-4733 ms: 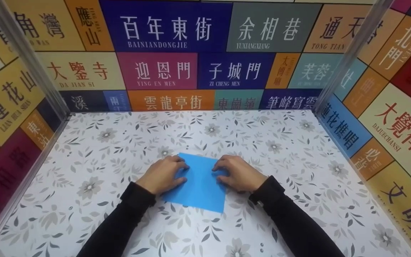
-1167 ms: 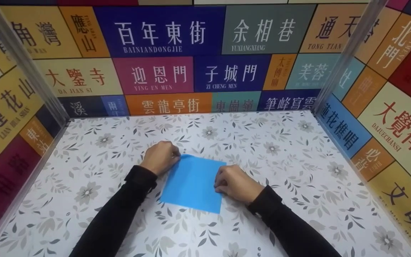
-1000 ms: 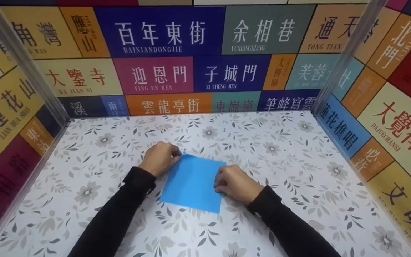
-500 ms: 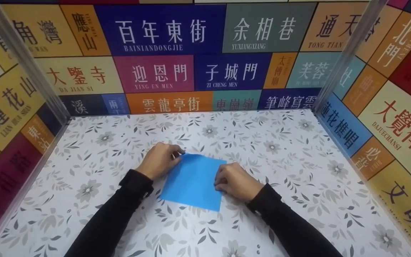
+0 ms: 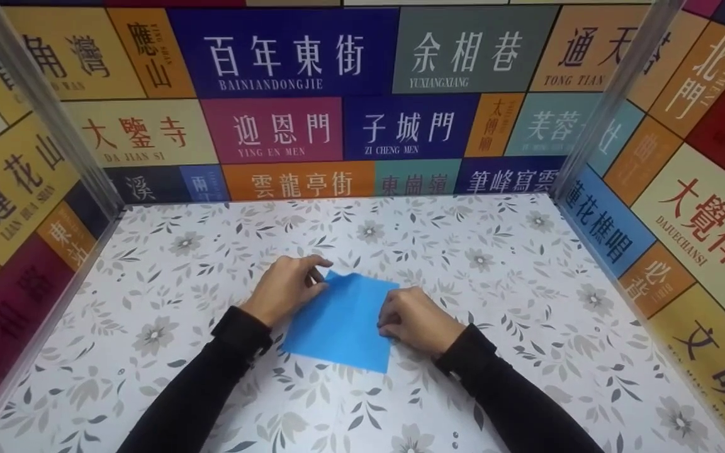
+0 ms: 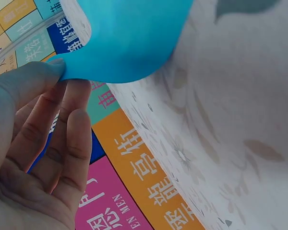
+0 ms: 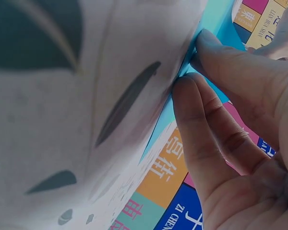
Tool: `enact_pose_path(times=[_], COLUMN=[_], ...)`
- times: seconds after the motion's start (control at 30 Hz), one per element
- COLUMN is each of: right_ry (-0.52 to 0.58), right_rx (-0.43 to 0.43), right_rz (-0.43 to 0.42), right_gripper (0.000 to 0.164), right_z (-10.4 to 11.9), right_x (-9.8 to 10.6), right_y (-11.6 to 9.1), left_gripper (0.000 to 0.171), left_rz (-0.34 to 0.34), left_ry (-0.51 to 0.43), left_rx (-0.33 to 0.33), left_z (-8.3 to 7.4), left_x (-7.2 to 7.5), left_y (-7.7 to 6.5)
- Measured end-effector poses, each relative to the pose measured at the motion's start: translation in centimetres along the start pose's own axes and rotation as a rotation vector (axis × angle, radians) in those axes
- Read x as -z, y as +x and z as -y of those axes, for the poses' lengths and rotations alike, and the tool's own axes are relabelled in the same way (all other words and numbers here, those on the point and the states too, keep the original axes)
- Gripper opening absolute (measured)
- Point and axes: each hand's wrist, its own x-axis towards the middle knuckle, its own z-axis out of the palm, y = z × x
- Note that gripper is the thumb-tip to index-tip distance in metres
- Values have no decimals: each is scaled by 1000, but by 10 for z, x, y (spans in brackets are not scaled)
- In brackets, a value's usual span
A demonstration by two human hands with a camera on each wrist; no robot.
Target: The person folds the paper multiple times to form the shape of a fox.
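Observation:
A square sheet of blue paper (image 5: 340,327) lies on the floral table, its far left corner bent up from the surface. My left hand (image 5: 284,286) pinches that corner; in the left wrist view the thumb (image 6: 48,72) is on the paper's upper side with the fingers beneath, and the sheet (image 6: 129,43) curves away in a wave. At the sheet's right edge, my right hand (image 5: 419,321) holds the paper between thumb and curled fingers. The right wrist view shows the thumb (image 7: 221,52) and fingertips meeting at the blue edge.
The white tabletop (image 5: 494,390) carries a grey leaf and flower print. Colourful panels with Chinese lettering (image 5: 287,56) stand behind it and along both sides, with clear corner strips (image 5: 614,94) where they meet.
Earlier both hands rested on the sheet's sides. The left hand then went to the far left corner and now brings it up and slightly rightward, rippling the far edge. Recently the right hand keeps its place.

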Motion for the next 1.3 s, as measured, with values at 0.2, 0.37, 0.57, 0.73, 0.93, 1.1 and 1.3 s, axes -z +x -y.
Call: enact_pose_path(times=[0.2, 0.37, 0.57, 0.73, 0.93, 1.1, 1.3], right_ry=[1, -15, -6, -9, 2, -5, -31], right_rx=[-27, -31, -27, -22, -30, -60, -73], right_rz=[8, 8, 11, -4, -6, 7, 3], right_gripper=[10, 9, 8, 9, 10, 11, 12], right_z=[0, 0, 0, -3, -3, 0, 0], right_x=[0, 0, 0, 0, 0, -1, -2], right_y=[-1, -3, -4, -3, 0, 1, 2], left_gripper=[12, 8, 7, 7, 8, 9, 10], left_rz=[-28, -24, -11, -2, 25, 38, 54], left_ry=[6, -25, -29, 7, -1, 13, 50], left_rx=[-35, -53, -84, -119, -140, -165, -174], left_z=[-10, -20, -32, -40, -48, -52, -56], left_x=[-3, -9, -14, -14, -13, -14, -19], left_y=[-6, -13, -21, -23, -27, -33, -37])
